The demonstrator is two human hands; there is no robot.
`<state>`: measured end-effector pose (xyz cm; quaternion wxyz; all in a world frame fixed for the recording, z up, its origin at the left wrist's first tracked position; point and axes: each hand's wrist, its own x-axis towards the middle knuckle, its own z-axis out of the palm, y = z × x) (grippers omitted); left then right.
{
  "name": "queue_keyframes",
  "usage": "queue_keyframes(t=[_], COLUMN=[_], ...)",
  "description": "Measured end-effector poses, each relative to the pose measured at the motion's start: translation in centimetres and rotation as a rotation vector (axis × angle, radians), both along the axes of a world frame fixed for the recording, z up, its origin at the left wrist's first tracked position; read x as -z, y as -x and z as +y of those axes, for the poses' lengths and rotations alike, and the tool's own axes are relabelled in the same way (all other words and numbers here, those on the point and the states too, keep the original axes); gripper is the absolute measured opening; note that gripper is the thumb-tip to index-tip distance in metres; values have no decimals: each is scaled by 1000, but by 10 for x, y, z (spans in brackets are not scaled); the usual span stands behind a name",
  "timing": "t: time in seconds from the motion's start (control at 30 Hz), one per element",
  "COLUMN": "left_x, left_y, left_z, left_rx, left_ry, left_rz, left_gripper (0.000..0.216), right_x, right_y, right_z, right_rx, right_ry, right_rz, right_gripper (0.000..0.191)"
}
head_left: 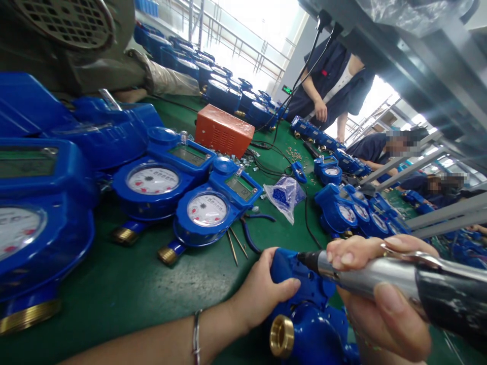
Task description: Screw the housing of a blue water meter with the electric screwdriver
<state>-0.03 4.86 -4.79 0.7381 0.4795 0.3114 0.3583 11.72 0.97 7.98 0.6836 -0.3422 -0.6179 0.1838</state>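
Note:
My left hand (258, 291) is closed on a blue water meter (312, 324), its thumb and fingers gripping the upper edge. The meter lies with its back toward me, and a brass threaded port faces left. In my right hand (388, 304) is an electric screwdriver (380, 276), silver with a black rear part. Its dark tip meets the blue casing just right of my left fingers; whether it sits in a screw I cannot tell. Left of that hand lie blue-handled pliers (249, 235) and thin brass-coloured rods (236, 246).
Finished-looking blue meters with displays (207, 210) stand at left. Behind them are an orange box (224, 131) with cables, and a plastic bag of blue parts (285, 195). More meters (342, 208) line the right. Co-workers (331, 86) stand and sit beyond, under a metal shelf (437, 86).

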Motion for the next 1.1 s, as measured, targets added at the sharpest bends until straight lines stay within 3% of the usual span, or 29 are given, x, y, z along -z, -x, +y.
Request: queue_keyframes(t=[0.23,0.57,1.1], left_x=[2,6,1], left_y=[0,0,2], left_z=[1,-1,0], left_rx=[21,40,42], left_ry=[-10,-23,7], left_rz=[-40,-80,-42], left_gripper=[63,58,51], right_x=[2,1,2], right_y=[-3,-9,-7], right_z=[-1,6,10], right_rx=[12,-159,-92], right_ry=[-11,16,12], right_rz=[-30,-20,-79], right_gripper=[35,33,42])
